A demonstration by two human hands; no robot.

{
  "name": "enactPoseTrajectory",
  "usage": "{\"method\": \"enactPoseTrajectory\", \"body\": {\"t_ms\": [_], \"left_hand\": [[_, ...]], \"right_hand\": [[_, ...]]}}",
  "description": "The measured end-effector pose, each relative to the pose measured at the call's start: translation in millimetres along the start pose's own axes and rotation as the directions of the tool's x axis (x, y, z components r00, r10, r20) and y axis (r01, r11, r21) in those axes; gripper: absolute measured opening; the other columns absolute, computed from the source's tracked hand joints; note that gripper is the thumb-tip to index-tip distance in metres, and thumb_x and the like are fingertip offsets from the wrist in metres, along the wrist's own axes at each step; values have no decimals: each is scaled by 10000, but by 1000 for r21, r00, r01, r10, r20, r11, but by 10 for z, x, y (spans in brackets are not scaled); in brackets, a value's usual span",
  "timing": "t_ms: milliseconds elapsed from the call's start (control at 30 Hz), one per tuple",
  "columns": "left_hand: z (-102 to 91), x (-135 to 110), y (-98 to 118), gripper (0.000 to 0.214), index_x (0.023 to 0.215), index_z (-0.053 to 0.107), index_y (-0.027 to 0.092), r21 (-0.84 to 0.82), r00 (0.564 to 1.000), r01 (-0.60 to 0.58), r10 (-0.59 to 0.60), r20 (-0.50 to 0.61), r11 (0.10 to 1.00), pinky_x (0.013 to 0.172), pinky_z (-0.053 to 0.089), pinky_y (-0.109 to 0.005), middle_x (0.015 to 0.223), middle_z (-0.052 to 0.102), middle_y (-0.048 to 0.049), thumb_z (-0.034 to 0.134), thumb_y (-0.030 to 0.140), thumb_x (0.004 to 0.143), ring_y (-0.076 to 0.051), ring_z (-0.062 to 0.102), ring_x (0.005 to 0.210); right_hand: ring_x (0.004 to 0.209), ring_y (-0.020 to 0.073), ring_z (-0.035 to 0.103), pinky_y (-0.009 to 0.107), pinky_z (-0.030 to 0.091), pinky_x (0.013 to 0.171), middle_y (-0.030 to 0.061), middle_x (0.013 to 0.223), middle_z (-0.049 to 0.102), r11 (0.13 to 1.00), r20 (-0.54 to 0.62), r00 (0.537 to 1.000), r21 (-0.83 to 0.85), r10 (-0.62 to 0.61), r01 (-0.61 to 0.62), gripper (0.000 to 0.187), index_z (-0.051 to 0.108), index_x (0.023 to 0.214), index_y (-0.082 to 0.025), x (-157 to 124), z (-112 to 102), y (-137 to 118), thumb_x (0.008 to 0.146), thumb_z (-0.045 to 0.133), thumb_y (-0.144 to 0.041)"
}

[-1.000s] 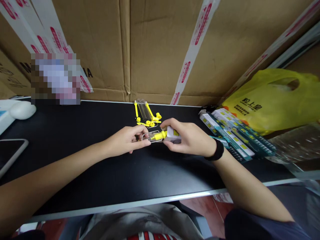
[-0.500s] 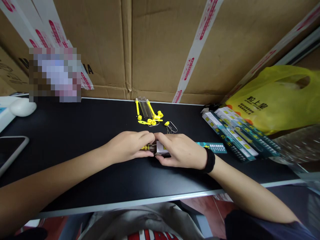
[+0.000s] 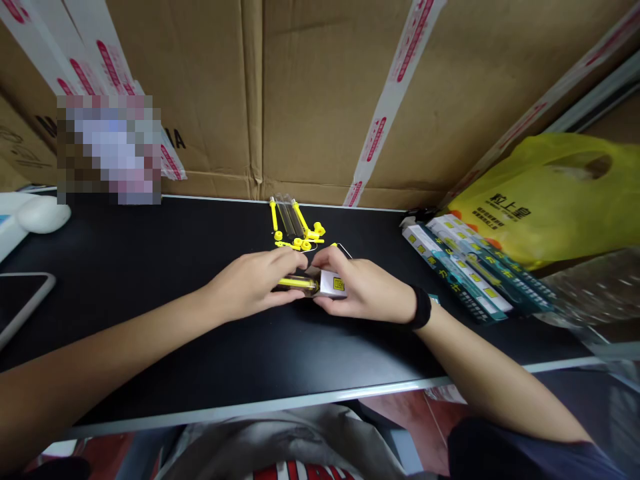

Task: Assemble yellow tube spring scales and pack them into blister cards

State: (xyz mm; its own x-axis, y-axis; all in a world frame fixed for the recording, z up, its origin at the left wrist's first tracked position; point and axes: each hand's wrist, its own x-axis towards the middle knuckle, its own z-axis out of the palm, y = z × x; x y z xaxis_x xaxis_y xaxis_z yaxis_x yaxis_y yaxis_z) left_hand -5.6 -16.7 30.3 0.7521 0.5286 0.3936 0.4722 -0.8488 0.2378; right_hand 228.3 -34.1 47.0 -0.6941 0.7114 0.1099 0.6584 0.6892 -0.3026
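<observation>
I observe the left hand (image 3: 255, 280) gripping a clear tube (image 3: 296, 284) against the box (image 3: 327, 283) clasped by the right hand (image 3: 374, 287), its yellow label (image 3: 339, 284) more exposed than half a second ago, with a bag (image 3: 555, 197) reading "粒上皇" rightward of it.

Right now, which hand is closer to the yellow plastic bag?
Right. The right hand, holding the printed box, is left of the yellow plastic bag; the left hand, holding the clear tube, is farther left.

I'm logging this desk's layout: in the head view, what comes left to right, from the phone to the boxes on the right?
Phone, left hand, tube, held box, right hand, boxes.
</observation>
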Motion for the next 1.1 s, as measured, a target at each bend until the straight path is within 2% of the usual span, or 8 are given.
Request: {"method": "enactPoseTrajectory", "body": {"t_ms": [133,200,400,533,700,900,1000,1100], "left_hand": [[-34,23,-195,336,1002,534,189,-174,989,149,-150,8,973,637,441,-242,794,620,29,694,392,788,-133,614,699],[-46,39,-270,282,933,567,183,-316,983,183,-170,68,931,606,430,-228,742,608,35,691,389,785,-115,593,655],[-60,91,-390,306,895,541,162,-739,932,344,-304,196,579,542,485,-219,652,573,52,736,321,722,-77,555,527],[-96,122,-417,338,877,543,149,-781,901,380,-390,190,497,424,457,-195,665,583,31,765,322,690,-65,510,483],[-51,115,-269,323,890,567,143,-753,897,381,-411,162,536,415,422,-169,705,605,7,758,325,705,-68,514,524],[56,79,45,222,940,643,149,-574,934,334,-346,92,748,501,382,-177,708,584,34,689,310,794,-51,474,539],[64,78,47,188,928,644,150,-513,934,336,-348,77,790,507,377,-184,713,594,32,658,303,819,-57,481,538],[51,80,-87,192,947,642,144,-481,920,359,-391,35,800,515,387,-191,737,620,14,630,299,834,-68,502,552]], "right_hand": [[585,132,562,228,383,555,21,844,635,997,-8,999,57,42,-42,345,391,1038,-199,6,-56,79,809,611,-332],[563,120,531,223,366,549,14,827,621,997,-18,999,65,49,-48,338,391,1025,-197,9,-82,98,807,614,-328],[558,121,500,220,338,540,11,794,590,994,-52,993,27,107,-105,331,413,1028,-189,-6,-191,110,812,606,-348],[568,130,514,222,334,538,11,791,590,991,-54,990,2,131,-131,334,413,1037,-191,-4,-201,122,814,598,-358],[550,134,520,226,341,537,13,790,610,993,-55,992,-35,110,-112,331,411,1044,-193,23,-121,71,815,598,-341],[726,196,639,261,400,608,67,897,674,995,-41,999,-101,23,-27,302,429,1041,-186,26,-5,-89,845,598,-339],[806,223,665,281,424,653,90,954,691,986,-38,999,-168,11,-17,356,441,1102,-174,28,35,-93,869,595,-395],[859,252,678,293,433,668,116,1033,695,966,-35,998,-250,58,-65,470,434,1183,-160,34,55,-23,855,619,-442]]}}
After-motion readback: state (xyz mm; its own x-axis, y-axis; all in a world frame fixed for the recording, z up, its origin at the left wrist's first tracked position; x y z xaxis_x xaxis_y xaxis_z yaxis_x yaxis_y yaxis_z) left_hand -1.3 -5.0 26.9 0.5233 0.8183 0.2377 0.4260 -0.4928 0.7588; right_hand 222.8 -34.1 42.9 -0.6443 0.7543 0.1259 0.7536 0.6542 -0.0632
